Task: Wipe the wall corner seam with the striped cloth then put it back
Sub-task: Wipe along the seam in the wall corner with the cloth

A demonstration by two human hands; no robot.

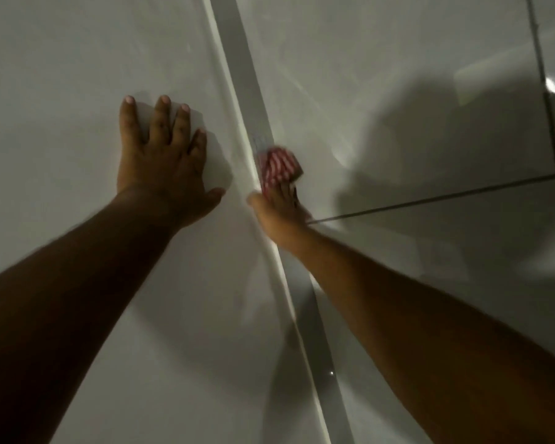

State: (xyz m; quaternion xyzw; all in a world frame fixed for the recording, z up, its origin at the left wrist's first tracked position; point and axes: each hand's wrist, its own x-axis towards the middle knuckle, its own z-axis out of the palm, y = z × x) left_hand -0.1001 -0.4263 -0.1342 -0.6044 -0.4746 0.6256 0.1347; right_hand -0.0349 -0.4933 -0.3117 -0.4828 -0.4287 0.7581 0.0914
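Note:
The wall corner seam [237, 75] runs as a grey strip from the top centre down to the bottom right of centre. My right hand [277, 213] is shut on a bunched red-and-white striped cloth [277, 166] and presses it against the seam near the middle of the view. My left hand [162, 158] lies flat on the pale wall left of the seam, fingers spread, holding nothing. The cloth is blurred.
The left wall [61, 75] is a smooth pale surface. The right wall [398, 59] is glossy tile with dark grout lines [446, 195] and a bright light reflection at the far right. Shadows of my arms fall across both walls.

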